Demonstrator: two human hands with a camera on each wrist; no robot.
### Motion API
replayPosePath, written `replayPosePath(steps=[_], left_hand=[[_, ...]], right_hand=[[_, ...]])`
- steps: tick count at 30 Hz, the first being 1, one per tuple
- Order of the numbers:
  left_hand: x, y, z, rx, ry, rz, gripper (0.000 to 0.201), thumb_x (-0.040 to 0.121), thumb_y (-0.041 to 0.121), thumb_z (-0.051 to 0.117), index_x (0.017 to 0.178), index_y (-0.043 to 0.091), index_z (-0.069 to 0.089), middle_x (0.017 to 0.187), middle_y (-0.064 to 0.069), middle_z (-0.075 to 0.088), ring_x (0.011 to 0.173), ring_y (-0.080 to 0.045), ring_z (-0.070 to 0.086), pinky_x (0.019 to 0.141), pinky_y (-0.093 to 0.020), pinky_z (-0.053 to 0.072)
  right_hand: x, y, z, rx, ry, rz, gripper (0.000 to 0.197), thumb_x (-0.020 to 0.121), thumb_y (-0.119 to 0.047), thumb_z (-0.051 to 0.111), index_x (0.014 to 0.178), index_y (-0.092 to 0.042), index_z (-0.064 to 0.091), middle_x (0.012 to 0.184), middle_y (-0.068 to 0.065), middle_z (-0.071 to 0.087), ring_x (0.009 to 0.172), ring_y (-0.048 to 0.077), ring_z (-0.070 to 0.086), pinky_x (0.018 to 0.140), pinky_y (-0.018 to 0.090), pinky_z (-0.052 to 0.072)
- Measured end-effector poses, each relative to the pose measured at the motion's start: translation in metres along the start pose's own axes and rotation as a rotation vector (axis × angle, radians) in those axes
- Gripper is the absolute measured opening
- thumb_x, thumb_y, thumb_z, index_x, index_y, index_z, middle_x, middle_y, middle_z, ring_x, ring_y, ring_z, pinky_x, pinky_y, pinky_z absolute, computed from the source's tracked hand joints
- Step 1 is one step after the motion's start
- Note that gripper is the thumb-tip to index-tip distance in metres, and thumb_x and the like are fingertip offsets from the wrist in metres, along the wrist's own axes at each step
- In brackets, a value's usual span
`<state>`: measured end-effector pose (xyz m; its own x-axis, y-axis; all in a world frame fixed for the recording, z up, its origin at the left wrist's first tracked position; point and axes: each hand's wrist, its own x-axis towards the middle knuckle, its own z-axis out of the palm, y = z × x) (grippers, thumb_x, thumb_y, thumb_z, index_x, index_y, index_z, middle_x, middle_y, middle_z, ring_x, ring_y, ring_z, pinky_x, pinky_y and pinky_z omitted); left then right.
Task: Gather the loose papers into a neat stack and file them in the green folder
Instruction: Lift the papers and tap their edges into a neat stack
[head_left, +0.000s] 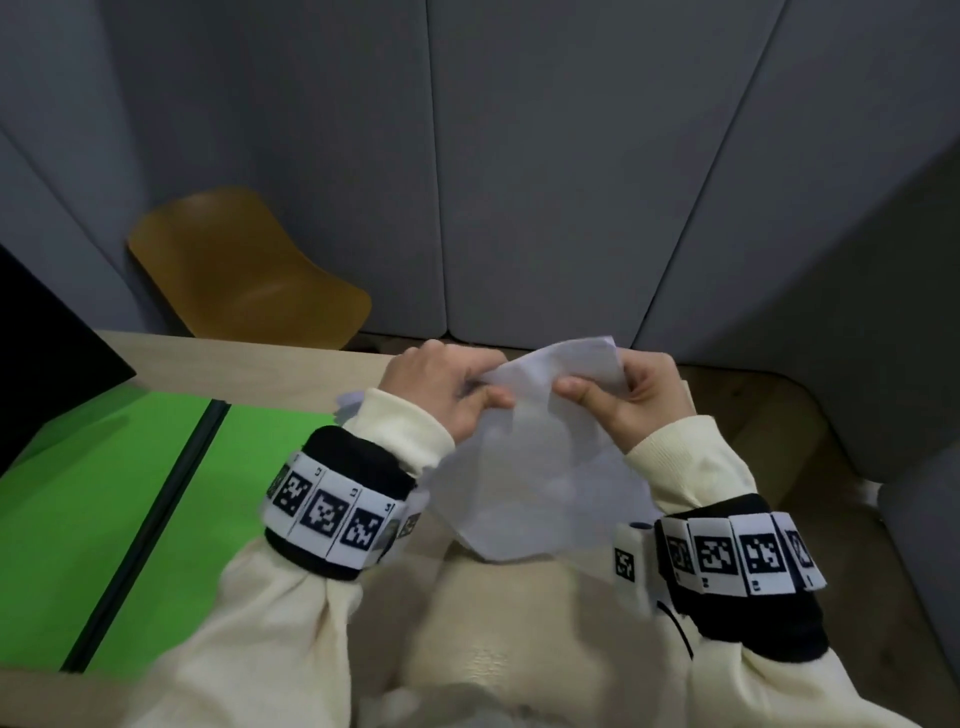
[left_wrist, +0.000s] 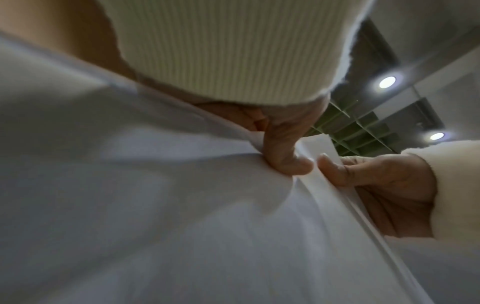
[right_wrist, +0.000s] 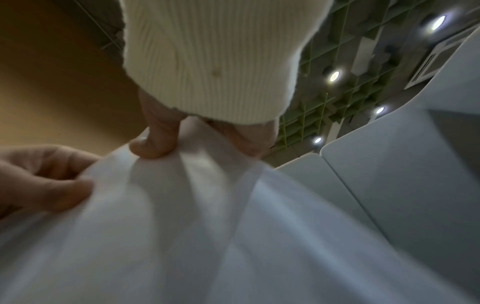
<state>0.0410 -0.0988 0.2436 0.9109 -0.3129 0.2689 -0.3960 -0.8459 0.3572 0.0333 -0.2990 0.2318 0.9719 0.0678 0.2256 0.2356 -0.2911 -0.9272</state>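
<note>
Both hands hold a loose bundle of white papers (head_left: 540, 457) up in the air above my lap, at the table's right end. My left hand (head_left: 457, 384) pinches the sheets near their top edge with the thumb on the near face. My right hand (head_left: 628, 395) pinches the same edge a little to the right. The sheets are bowed and uneven, corners sticking out. In the left wrist view my left thumb (left_wrist: 283, 156) presses into the papers (left_wrist: 182, 205). In the right wrist view my right thumb (right_wrist: 155, 144) does the same on the papers (right_wrist: 207, 226). The green folder (head_left: 119, 499) lies open on the table at the left.
A wooden table (head_left: 249, 364) carries the folder. A dark screen or panel (head_left: 47, 358) overhangs its far left corner. A mustard-yellow chair (head_left: 244, 270) stands behind the table, against grey padded wall panels (head_left: 519, 156). A grey seat (head_left: 919, 545) is at my right.
</note>
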Motion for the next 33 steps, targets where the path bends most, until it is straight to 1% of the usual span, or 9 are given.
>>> replayPosePath(steps=[6, 10, 13, 17, 20, 26, 28, 31, 33], left_hand=[[-0.008, -0.033, -0.023, -0.462, 0.185, -0.228, 0.009, 0.074, 0.028, 0.071, 0.082, 0.025, 0.073, 0.071, 0.004, 0.070, 0.072, -0.015, 0.062, 0.072, -0.034, 0.054], [-0.012, -0.049, -0.037, -0.556, 0.207, -0.236, 0.017, 0.078, 0.009, 0.072, 0.094, 0.015, 0.072, 0.069, 0.015, 0.072, 0.070, -0.001, 0.064, 0.069, -0.021, 0.055], [-0.014, -0.062, -0.035, -0.646, 0.203, -0.259, 0.020, 0.080, 0.004, 0.069, 0.097, 0.015, 0.068, 0.062, 0.033, 0.068, 0.061, 0.017, 0.061, 0.062, 0.001, 0.048], [-0.016, -0.083, -0.020, -0.726, 0.238, -0.357, 0.027, 0.081, 0.005, 0.067, 0.107, 0.014, 0.065, 0.065, 0.037, 0.068, 0.064, 0.019, 0.063, 0.064, 0.002, 0.049], [-0.020, -0.092, 0.001, -0.842, 0.279, -0.487, 0.031, 0.086, 0.002, 0.061, 0.116, 0.010, 0.060, 0.059, 0.033, 0.068, 0.059, 0.017, 0.065, 0.057, 0.001, 0.048], [-0.034, -0.119, 0.046, -0.979, 0.115, -0.809, 0.028, 0.090, 0.003, 0.057, 0.119, 0.004, 0.061, 0.066, 0.017, 0.073, 0.045, 0.009, 0.064, 0.054, -0.009, 0.053], [-0.041, -0.133, 0.062, -1.005, -0.087, -0.891, 0.037, 0.087, -0.006, 0.058, 0.123, 0.002, 0.057, 0.074, 0.005, 0.077, 0.050, 0.000, 0.069, 0.076, -0.026, 0.057], [-0.051, -0.138, 0.090, -0.981, -0.227, -0.966, 0.050, 0.083, -0.016, 0.057, 0.131, -0.007, 0.046, 0.087, -0.009, 0.076, 0.084, -0.028, 0.071, 0.100, -0.059, 0.042], [-0.050, -0.132, 0.105, -0.896, -0.181, -0.983, 0.051, 0.081, -0.010, 0.063, 0.130, -0.009, 0.048, 0.119, -0.022, 0.065, 0.113, -0.039, 0.060, 0.103, -0.059, 0.040]], right_hand=[[0.001, 0.063, -0.038, -0.229, -0.226, 0.189, 0.019, 0.087, -0.016, 0.062, 0.077, -0.031, 0.068, 0.068, -0.015, 0.066, 0.066, 0.003, 0.060, 0.066, 0.022, 0.048], [-0.010, 0.108, -0.050, -0.278, -0.231, 0.307, 0.017, 0.087, -0.027, 0.061, 0.082, -0.014, 0.071, 0.080, 0.016, 0.070, 0.073, 0.027, 0.063, 0.075, 0.042, 0.051], [-0.024, 0.130, -0.052, -0.110, -0.163, 0.393, 0.023, 0.071, -0.041, 0.075, 0.078, -0.020, 0.072, 0.076, 0.014, 0.074, 0.081, 0.035, 0.070, 0.077, 0.041, 0.058], [-0.036, 0.144, -0.047, 0.368, 0.009, 0.454, 0.077, 0.031, -0.055, 0.089, 0.088, -0.009, 0.068, 0.072, 0.003, 0.077, 0.066, 0.016, 0.073, 0.061, 0.023, 0.059], [-0.038, 0.143, -0.035, 0.546, -0.025, 0.483, 0.068, 0.039, -0.040, 0.090, 0.094, -0.008, 0.065, 0.074, 0.005, 0.077, 0.063, 0.016, 0.073, 0.055, 0.023, 0.058], [-0.030, 0.149, -0.024, 0.515, 0.051, 0.534, 0.083, 0.027, -0.048, 0.091, 0.100, -0.020, 0.065, 0.087, 0.000, 0.077, 0.076, 0.020, 0.074, 0.065, 0.031, 0.060], [-0.029, 0.150, -0.022, 0.439, 0.087, 0.564, 0.061, 0.053, -0.035, 0.088, 0.106, -0.015, 0.065, 0.086, 0.004, 0.076, 0.074, 0.027, 0.072, 0.072, 0.039, 0.060], [-0.029, 0.153, -0.012, 0.277, 0.154, 0.576, 0.027, 0.085, 0.002, 0.058, 0.111, -0.004, 0.064, 0.077, -0.002, 0.075, 0.077, 0.030, 0.067, 0.081, 0.043, 0.055], [-0.028, 0.150, -0.007, 0.177, 0.181, 0.553, 0.023, 0.087, 0.003, 0.056, 0.107, -0.006, 0.065, 0.069, -0.008, 0.071, 0.072, 0.025, 0.064, 0.076, 0.034, 0.051]])
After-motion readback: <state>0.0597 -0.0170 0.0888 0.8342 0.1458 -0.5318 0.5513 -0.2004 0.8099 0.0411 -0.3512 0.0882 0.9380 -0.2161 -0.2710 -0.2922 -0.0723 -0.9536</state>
